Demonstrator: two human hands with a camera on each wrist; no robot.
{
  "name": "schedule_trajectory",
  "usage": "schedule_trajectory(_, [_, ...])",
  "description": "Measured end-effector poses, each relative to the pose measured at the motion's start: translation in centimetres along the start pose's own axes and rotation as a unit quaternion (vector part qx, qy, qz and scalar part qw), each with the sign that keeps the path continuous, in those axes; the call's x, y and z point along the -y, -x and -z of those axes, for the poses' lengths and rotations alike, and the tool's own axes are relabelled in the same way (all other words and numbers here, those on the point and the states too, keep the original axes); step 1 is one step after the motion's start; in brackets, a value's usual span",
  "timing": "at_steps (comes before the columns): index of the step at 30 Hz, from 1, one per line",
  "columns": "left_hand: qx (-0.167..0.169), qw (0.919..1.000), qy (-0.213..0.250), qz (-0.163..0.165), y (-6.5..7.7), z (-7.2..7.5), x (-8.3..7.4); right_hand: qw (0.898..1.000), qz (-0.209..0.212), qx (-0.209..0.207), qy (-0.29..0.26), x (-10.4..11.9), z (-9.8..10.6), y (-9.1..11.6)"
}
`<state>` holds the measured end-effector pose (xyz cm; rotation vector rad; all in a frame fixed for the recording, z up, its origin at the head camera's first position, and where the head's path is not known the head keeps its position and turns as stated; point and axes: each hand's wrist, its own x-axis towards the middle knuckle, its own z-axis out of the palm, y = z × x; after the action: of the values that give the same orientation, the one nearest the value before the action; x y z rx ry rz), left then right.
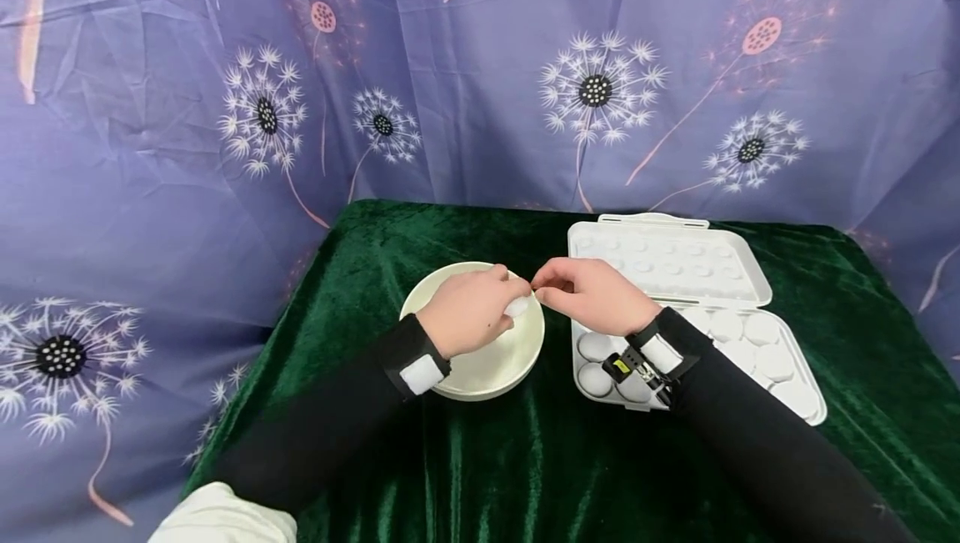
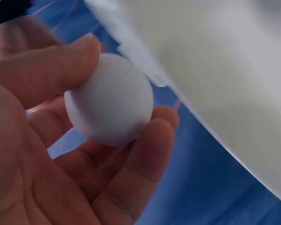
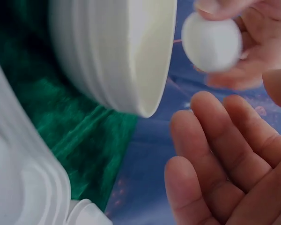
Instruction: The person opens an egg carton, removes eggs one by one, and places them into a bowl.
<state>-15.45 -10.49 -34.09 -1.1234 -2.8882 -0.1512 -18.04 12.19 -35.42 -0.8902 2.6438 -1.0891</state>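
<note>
Egg (image 2: 110,101) pinched by left hand (image 1: 475,309) above bowl (image 1: 476,380) (presumably so drops are caught); right hand (image 1: 596,294) held near, empty, fingers loosely bent.

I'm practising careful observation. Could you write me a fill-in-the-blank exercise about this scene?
The person's ____ hand holds a round white item.
The bowl stands on a cloth coloured ____.
The white case lies ____, not closed.

Missing words: left; green; open.

head: egg (image 1: 517,307) partly behind left hand (image 1: 474,309) | left wrist: bowl (image 2: 220,89) cut off
</note>
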Motion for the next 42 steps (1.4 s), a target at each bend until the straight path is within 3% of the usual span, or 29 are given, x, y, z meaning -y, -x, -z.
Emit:
schedule_trajectory(4, [0.072,0.9968,-0.034,0.007,-1.0,-1.2,1.2,1.0,-0.011,-0.008,0.012,-0.6,-0.1,0.1])
schedule_trajectory(8, [0.115,0.992,-0.052,0.005,-1.7,-2.6,2.0,1.0,-0.017,-0.015,0.017,-0.9,-0.1,0.3])
schedule_trajectory(17, [0.146,0.988,-0.048,0.016,-2.0,-4.8,2.8,0.999,-0.031,-0.016,0.024,-1.1,0.1,0.7])
schedule_trajectory(28, [0.146,0.9884,-0.035,0.019,-1.5,-6.2,3.1,0.998,-0.033,-0.028,0.036,-1.7,0.3,1.2])
schedule_trajectory(32, [0.13,0.9906,-0.038,0.018,-1.2,-5.0,2.7,0.997,-0.041,-0.042,0.048,-2.4,0.8,1.5])
schedule_trajectory(38, [0.07,0.9967,-0.04,0.005,-0.5,-2.9,1.4,0.993,-0.056,-0.063,0.078,-3.8,1.8,2.4])
schedule_trajectory(42, [0.033,0.9993,-0.019,-0.002,-0.2,-2.0,0.3,0.991,-0.074,-0.059,0.099,-4.5,2.4,2.8])
